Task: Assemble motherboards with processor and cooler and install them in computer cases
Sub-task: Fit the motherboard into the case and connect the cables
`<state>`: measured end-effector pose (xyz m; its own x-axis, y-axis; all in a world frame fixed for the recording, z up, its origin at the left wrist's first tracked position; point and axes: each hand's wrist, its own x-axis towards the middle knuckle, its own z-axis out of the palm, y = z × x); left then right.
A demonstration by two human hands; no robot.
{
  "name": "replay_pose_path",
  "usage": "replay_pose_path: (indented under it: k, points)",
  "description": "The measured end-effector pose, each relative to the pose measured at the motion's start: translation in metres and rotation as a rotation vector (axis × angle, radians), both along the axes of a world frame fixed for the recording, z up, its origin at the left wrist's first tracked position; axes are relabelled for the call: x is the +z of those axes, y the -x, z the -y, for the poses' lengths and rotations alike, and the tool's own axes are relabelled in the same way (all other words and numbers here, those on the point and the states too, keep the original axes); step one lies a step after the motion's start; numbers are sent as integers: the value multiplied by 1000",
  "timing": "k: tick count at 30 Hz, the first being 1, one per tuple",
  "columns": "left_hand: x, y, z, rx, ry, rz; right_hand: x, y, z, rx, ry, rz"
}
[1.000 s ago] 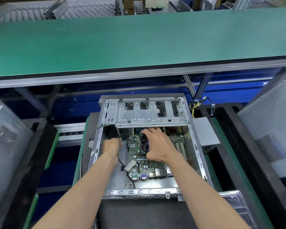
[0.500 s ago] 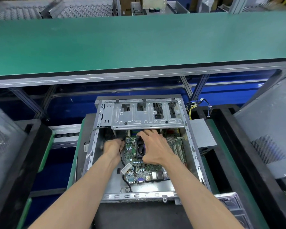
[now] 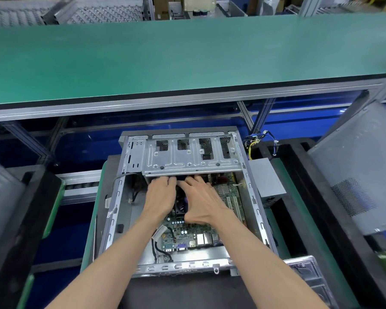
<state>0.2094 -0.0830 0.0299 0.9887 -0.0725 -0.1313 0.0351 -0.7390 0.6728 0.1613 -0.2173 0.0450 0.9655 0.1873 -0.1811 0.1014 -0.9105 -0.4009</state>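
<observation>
An open grey computer case (image 3: 118, 197) lies flat in front of me with the green motherboard (image 3: 187, 235) inside it. The black cooler (image 3: 180, 205) sits on the board, mostly covered by both hands. My right hand (image 3: 202, 201) spans the cooler, with its fingers reaching to the far side under the drive cage (image 3: 187, 157) and its thumb on the near side. My left hand (image 3: 161, 196) is at the cooler's left edge. Its fingers bend down below the cage lip and their tips are hidden.
A loose black cable with a white connector (image 3: 158, 234) lies at the board's near left. A grey power supply (image 3: 266, 179) with a wire bundle (image 3: 254, 143) sits right of the case. Case panels (image 3: 352, 170) lean at both sides. A green conveyor (image 3: 187, 59) runs behind.
My left hand has moved right from the case's left side to the cooler. My right hand has stretched its fingers farther under the drive cage. The view has shifted slightly.
</observation>
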Motion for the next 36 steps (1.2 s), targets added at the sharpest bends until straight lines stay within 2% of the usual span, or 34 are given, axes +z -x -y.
replay_pose_path:
  k: [2,4,8,12,17,23,27,29,36]
  points:
    - [4,-6,8,-250,-169,-23,0,1,1,-7,8,-5]
    - [6,-17,11,-372,-251,-131,0,2,2,-5,7,-15]
    - [5,-39,11,-425,-171,-392,0,3,5,1,2,0]
    - [2,-47,6,-352,-96,-465,-2,-1,8,3,11,19]
    - [-4,-53,5,-338,-241,-348,0,-3,9,-18,-26,33]
    - [-10,-37,-10,-169,-81,-224,-1,-5,3,3,21,21]
    - [-18,-17,-21,-35,-137,-109,-4,-3,-3,77,77,15]
    - [-19,-13,-26,20,-133,-115,-5,-1,-5,111,93,20]
    - [-17,-21,-16,-176,-89,-132,-5,6,-9,177,174,29]
